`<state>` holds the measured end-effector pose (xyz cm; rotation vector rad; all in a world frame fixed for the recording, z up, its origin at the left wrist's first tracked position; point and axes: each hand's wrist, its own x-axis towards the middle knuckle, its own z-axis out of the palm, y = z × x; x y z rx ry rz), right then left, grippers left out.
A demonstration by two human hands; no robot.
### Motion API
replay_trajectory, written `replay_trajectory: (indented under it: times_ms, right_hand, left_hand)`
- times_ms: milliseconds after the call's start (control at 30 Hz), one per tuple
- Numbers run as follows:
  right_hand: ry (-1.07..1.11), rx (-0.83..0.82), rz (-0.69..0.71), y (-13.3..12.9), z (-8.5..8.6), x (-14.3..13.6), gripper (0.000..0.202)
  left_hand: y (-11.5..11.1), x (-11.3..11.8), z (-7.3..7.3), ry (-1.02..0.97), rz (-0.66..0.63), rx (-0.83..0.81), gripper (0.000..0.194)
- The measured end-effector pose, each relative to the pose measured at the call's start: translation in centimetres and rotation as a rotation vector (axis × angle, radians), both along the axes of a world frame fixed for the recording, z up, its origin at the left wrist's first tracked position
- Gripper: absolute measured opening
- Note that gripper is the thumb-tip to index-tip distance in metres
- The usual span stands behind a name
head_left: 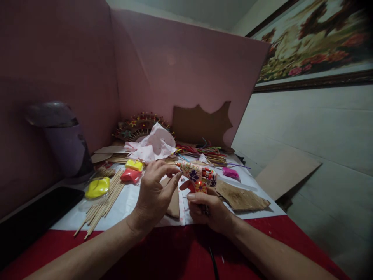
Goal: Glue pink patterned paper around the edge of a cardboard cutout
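My right hand [208, 210] is wrapped round the handle of a flower-patterned glue gun [201, 177], which has a small red light lit on its side. The gun's nozzle points left, toward my left hand [157, 190]. My left hand is raised, with thumb and index finger close together right beside the nozzle tip. Whatever lies between those fingertips is too small to make out. Below and between the hands, a piece of brown cardboard [174, 202] lies on the white sheet [131, 202].
Wooden sticks [101, 206], yellow clay [97, 187] and red clay [131, 175] lie left, near a black phone-like slab [43, 210] and purple tumbler [68, 149]. Torn cardboard [243, 196] and magenta clay [231, 174] lie right. Crumpled pink cloth [154, 144] sits behind.
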<state>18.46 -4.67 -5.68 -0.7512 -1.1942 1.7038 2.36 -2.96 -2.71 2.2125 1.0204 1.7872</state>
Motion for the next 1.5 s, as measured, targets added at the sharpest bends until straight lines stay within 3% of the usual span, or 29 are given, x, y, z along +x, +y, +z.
replay_trajectory:
  times_ms: [667, 833, 1167, 1267, 1400, 1500]
  right_hand:
    - [-0.079, 0.108, -0.026, 0.05, -0.51, 0.03, 0.029]
    - [-0.095, 0.122, -0.02, 0.03, -0.38, 0.1, 0.016]
    - [-0.054, 0.071, -0.05, -0.06, -0.14, 0.01, 0.018]
    - [-0.001, 0.023, -0.03, 0.08, 0.02, 0.04, 0.024]
    - [0.04, 0.022, -0.024, 0.22, 0.16, 0.1, 0.028]
    - [0.062, 0.009, -0.029, 0.23, 0.15, 0.12, 0.022]
  left_hand:
    - [-0.25, -0.08, 0.1, 0.043, 0.042, 0.047, 0.005]
    - [-0.29, -0.17, 0.38, 0.05, 0.067, 0.046, 0.007]
    - [-0.53, 0.05, 0.35, 0.01, 0.091, 0.013, 0.012]
    - [-0.88, 0.2, 0.42, -0.091, 0.056, -0.082, 0.019]
    - [-0.74, 0.55, 0.11, -0.31, -0.136, -0.421, 0.014]
    - [-0.55, 0.76, -0.3, -0.409, -0.21, -0.612, 0.016]
